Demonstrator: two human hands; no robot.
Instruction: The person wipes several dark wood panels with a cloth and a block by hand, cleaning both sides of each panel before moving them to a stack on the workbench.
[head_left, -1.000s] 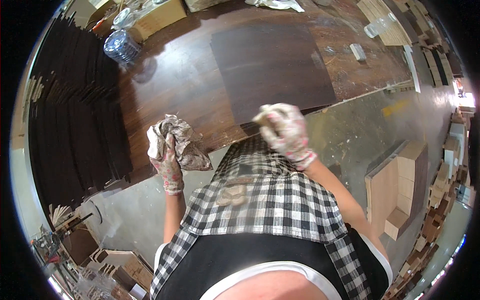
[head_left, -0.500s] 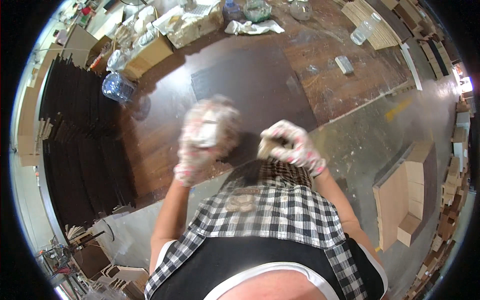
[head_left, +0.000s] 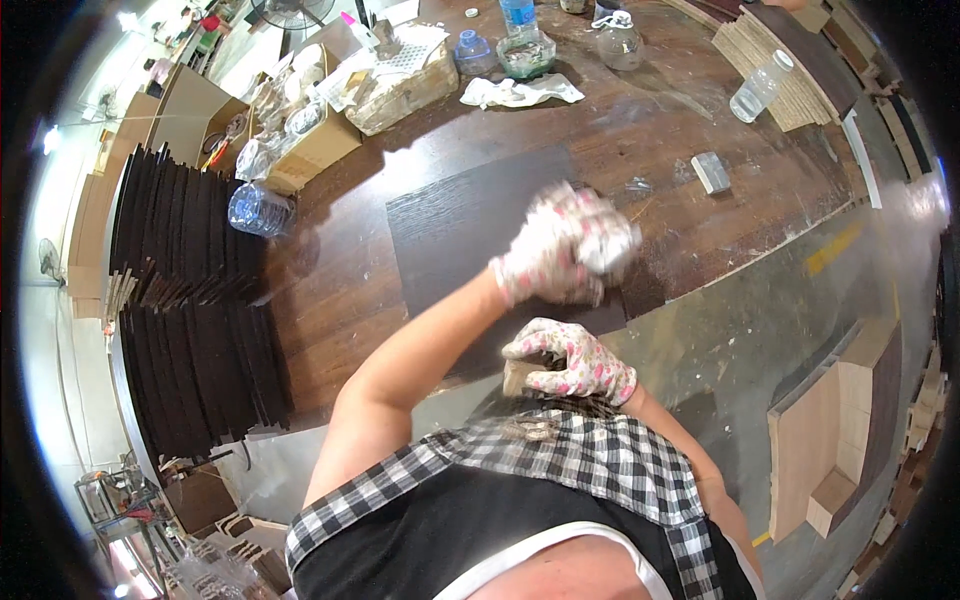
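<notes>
My left hand (head_left: pixel 558 245), in a white glove with pink spots, is smeared by motion above the dark board (head_left: pixel 440 225) on the table. Its fingers are closed round a whitish wad (head_left: pixel 610 248); whether that is cloth or something else I cannot make out. Closer to my body, my right hand (head_left: pixel 585 368) wears a matching glove. Thumb and fingers pinch a small tan block (head_left: pixel 517 377) just off the board's near edge, in front of my checked apron (head_left: pixel 600 450).
Dark panels (head_left: pixel 190 360) stand stacked at the left. A plastic jug (head_left: pixel 260 210), an open carton (head_left: pixel 315 150) and bottles line the back. A grey block (head_left: pixel 711 173) and a clear bottle (head_left: pixel 760 88) lie at the right. An L-shaped wooden piece (head_left: pixel 810 450) rests on the floor.
My left hand has swept to the right across the board with the whitish wad. My right hand still pinches the block and appears lower in view; the whole view has shifted.
</notes>
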